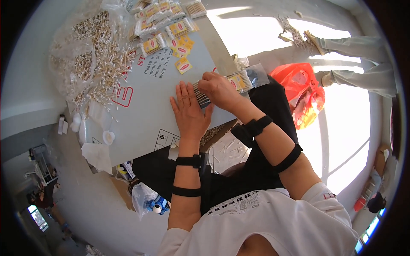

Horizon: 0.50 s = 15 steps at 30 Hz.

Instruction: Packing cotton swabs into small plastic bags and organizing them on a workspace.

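My left hand [189, 112] lies with its fingers stretched out on the grey board [145, 106], its fingertips beside a clear pack of cotton swabs [241, 81] with a yellow label. Bent over the same pack, my right hand [221, 90] has its fingers pinched together on it. What exactly the fingertips grip is hidden beneath them. Just beyond my hands lie several loose yellow label cards [183, 65]. Filled swab packs [179, 28] are heaped at the far edge of the board.
A large clear bag of loose cotton swabs [92, 59] spills onto the board at the left. To the right, a red plastic bag [301, 94] sits on the floor near another person's legs [358, 79]. A torn white paper [97, 156] hangs over the board's near-left corner.
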### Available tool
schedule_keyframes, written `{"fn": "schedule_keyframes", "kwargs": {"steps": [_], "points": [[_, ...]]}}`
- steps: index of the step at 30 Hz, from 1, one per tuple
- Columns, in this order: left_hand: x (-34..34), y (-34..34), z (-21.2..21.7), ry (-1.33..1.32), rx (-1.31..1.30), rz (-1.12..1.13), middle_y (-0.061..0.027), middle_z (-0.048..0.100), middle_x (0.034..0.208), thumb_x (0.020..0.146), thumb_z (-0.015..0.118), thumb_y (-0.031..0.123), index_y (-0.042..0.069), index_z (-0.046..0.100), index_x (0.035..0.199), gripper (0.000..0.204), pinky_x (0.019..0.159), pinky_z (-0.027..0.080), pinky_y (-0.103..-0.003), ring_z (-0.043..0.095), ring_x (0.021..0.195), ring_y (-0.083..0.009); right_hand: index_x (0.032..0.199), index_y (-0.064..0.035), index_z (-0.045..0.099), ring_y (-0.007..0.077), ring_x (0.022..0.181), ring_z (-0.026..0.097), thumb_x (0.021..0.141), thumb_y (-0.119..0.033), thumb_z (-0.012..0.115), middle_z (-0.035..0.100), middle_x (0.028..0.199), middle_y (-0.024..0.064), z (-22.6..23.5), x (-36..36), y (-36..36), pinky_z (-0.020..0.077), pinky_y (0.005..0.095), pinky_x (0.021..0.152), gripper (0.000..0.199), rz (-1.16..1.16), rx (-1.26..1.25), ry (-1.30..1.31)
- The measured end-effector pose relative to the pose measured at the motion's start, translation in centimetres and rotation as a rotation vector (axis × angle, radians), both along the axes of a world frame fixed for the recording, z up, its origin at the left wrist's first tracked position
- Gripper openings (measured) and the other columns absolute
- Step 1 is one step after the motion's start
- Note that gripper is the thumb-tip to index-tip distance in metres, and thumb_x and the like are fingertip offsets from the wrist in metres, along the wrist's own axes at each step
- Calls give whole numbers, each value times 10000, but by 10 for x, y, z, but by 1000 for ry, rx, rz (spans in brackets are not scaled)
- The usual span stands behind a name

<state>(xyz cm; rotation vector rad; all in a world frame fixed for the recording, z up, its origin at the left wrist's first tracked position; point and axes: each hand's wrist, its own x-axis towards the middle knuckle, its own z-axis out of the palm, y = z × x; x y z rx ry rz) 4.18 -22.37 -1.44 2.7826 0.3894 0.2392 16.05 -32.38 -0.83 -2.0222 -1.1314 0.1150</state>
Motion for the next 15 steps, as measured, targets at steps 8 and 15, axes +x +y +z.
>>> {"fn": "schedule_keyframes", "kwargs": {"steps": [8,15], "points": [[0,-3,-2,29,75,7,-211,246,1525,870,567,481,-14,291,1445,807,1142,99,-543,182,1438,-333,749,-21,563,366,768,596,750,-1,612,569,802,144,2,3,16,479,429,670,53,-140,-126,156],[-2,-2,-2,56,108,-21,-197,243,1529,897,525,478,-1,284,1452,771,1145,90,-537,184,1438,-325,876,-26,629,359,854,600,711,38,628,576,924,140,-2,0,7,494,421,732,176,-128,-16,103]]}}
